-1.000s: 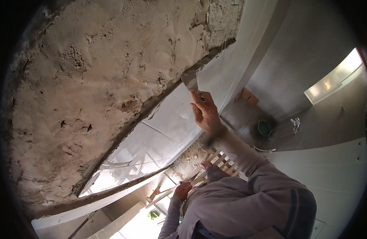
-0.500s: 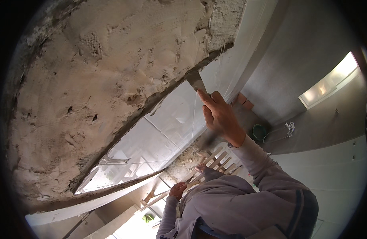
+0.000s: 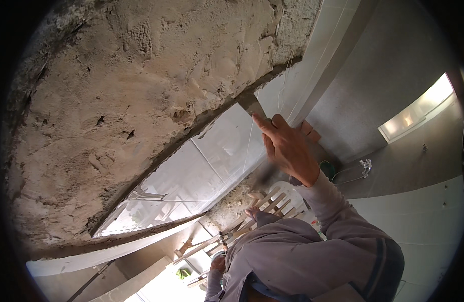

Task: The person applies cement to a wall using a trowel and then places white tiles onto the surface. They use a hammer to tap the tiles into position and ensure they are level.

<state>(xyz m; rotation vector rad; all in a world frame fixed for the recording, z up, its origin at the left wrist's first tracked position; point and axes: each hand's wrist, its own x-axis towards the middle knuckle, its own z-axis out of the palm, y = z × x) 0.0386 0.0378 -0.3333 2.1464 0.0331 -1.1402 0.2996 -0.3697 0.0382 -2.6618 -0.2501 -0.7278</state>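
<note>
My right hand (image 3: 292, 151) is closed round a putty knife, index finger stretched along it. The flat metal blade of the putty knife (image 3: 251, 103) meets the dark edge where the rough plaster (image 3: 141, 95) ends above the shiny white tiles (image 3: 207, 158). Low in the view, close to my body, is my left hand (image 3: 219, 262), small and partly shadowed. Its fingers look curled. A slim object with a dark top (image 3: 222, 238) rises just beyond it; whether the hand holds it is unclear.
Thin strings (image 3: 286, 83) hang over the tiles. Below me are wooden slats (image 3: 275, 202) and my bare foot (image 3: 251, 212). Reddish bricks (image 3: 310, 132), a dark green bucket (image 3: 326, 167) and a wall tap (image 3: 366, 166) with a thin hose lie to the right, under a bright window (image 3: 418, 108).
My left hand has drawn down and back toward my body. The putty knife stays at the plaster edge, with my right hand shifted slightly right. The view has moved a little.
</note>
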